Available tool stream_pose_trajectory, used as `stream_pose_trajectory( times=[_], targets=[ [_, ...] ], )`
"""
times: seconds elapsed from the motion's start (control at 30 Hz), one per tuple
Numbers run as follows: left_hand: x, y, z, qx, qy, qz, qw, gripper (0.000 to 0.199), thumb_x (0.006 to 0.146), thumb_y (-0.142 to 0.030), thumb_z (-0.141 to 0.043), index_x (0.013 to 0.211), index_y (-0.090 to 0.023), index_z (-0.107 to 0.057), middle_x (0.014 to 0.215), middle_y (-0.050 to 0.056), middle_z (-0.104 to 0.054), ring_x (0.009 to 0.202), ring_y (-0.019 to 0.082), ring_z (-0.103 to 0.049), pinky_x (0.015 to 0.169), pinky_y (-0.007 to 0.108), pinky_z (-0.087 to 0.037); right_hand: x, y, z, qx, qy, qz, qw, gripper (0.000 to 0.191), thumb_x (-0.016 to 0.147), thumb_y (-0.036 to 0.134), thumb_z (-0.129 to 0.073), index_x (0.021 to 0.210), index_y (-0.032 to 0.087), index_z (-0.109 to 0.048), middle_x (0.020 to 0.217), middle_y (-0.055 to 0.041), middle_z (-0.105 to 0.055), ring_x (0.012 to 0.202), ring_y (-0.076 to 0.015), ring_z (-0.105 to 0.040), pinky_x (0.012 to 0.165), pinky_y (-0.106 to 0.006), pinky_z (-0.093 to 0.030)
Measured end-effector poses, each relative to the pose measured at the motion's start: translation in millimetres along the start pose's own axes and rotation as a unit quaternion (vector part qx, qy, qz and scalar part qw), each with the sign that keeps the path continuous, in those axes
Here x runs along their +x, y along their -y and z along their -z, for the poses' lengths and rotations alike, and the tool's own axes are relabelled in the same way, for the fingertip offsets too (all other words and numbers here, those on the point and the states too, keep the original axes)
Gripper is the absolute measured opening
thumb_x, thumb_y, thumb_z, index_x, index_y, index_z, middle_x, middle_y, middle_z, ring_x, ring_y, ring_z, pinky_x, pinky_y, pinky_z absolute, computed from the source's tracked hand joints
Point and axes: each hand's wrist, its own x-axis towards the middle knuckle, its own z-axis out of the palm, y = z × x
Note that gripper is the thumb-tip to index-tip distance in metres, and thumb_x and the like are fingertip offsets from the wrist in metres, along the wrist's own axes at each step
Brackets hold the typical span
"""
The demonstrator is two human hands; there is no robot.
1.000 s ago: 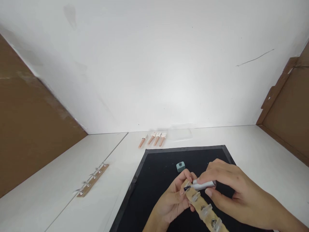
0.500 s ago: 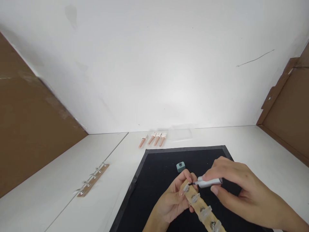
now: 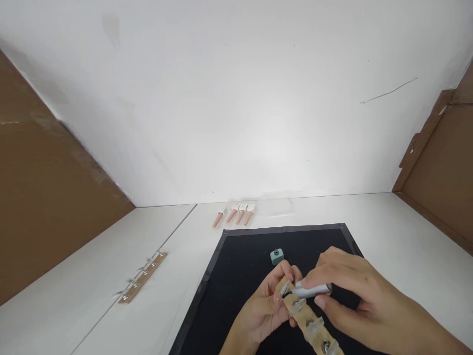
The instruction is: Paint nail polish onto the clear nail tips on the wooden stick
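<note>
My left hand (image 3: 264, 303) grips the far end of a light wooden strip (image 3: 306, 315), tilted over the black mat. Several clear nail-shaped tips (image 3: 315, 325) stand along the strip on round metal pieces. Between the thumb and fingers of my right hand (image 3: 354, 291) is a silver-grey brush cap (image 3: 312, 290). Its dark brush end lies at the clear tip nearest my left fingers; the exact contact is too small to tell. Just beyond my left fingers, a teal bottle (image 3: 277, 256) with a dark open neck stands on the mat.
Several bottles with pinkish handles and white bases (image 3: 241, 215) lie behind the black mat (image 3: 244, 256), beside a clear flat tray (image 3: 275, 206). Another wooden strip with clips (image 3: 142, 278) lies at the left. Brown cardboard panels (image 3: 48, 187) flank the white table (image 3: 177, 276).
My right hand has moved slightly left and down with the brush cap, bringing the brush further over the end tip. My left hand holds the strip almost unmoved.
</note>
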Motion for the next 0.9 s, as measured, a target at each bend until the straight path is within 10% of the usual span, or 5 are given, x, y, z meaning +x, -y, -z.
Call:
stream_pose_trajectory(
  times=[0.9],
  targets=[
    [-7,2,6.5,0.008,0.008,0.003,1.0,0.024,0.071,-0.019,-0.068,0.092,-0.017,-0.058,0.087,0.001,-0.058,0.065,0.007,-0.062,0.053,0.014,-0.054,-1,-3,0,-0.002,-0.032,-0.007,0.999,0.023,0.081,0.007,-0.045,0.092,0.022,-0.06,0.07,-0.0002,-0.06,0.062,-0.0137,-0.053,0.056,-0.025,-0.044]
  ],
)
